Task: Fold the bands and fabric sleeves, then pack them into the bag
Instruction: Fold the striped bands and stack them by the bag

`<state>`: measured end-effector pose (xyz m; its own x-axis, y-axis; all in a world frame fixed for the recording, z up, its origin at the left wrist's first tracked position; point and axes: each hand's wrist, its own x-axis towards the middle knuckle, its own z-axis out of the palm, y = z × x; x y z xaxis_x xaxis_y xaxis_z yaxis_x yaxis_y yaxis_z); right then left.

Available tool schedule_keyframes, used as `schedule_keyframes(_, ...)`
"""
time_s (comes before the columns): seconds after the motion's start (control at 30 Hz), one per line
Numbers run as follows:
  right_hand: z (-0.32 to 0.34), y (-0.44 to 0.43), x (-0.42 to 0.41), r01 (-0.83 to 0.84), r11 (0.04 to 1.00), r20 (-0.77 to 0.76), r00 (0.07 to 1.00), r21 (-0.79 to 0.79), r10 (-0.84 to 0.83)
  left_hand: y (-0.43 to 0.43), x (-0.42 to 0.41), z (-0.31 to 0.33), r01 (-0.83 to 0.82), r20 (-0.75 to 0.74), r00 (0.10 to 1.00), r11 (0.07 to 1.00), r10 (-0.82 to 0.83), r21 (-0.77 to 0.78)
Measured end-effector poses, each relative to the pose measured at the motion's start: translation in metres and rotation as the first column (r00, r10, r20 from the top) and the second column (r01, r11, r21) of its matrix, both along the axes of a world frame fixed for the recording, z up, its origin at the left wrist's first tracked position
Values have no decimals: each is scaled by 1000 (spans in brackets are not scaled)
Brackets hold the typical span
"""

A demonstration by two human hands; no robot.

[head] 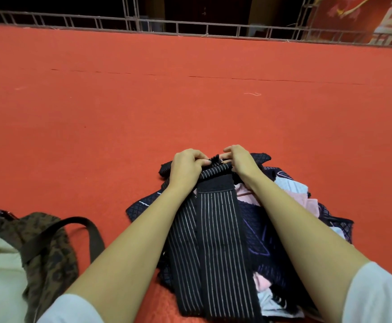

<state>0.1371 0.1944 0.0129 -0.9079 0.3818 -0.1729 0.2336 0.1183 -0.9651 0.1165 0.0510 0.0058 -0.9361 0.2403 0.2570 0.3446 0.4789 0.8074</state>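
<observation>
A long black band with thin white stripes [216, 248] lies lengthwise over a heap of fabric pieces [290, 197] on the red carpet. Its far end is folded back, and a black fastening strip crosses it. My left hand [187, 165] and my right hand [241, 160] both pinch that far end, fingertips almost touching. The heap under it holds dark quilted, pink and pale blue sleeves. A leopard-print bag [48, 248] with a cream lining and a dark strap lies at the lower left, apart from my hands.
Red carpet [190, 101] stretches far ahead to a low metal railing [190, 29]. A red banner [358, 17] hangs at the far right. A loose thread [252, 94] lies on the carpet.
</observation>
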Motion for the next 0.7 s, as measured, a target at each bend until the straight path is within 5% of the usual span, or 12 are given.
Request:
schedule_keyframes(0.23,-3,-3,4,-60,970,-35,997,234,70,-6,7,-2,3,40,999,999,-5,45)
schedule_keyframes(0.37,-5,3,7,-170,880,90,985,444,146,-21,1,29,-44,-54,997,980,56,193)
schedule_keyframes(0.47,-1,3,6,-191,929,108,980,317,165,-36,-12,59,22,-97,995,995,-12,102)
schedule_keyframes(0.6,19,-8,12,-129,989,-96,986,77,136,-33,-8,53,55,-74,996,997,-59,-48)
schedule_keyframes(0.7,34,-16,32,-232,963,-227,939,138,259,-37,0,56,34,-56,998,999,-36,-35)
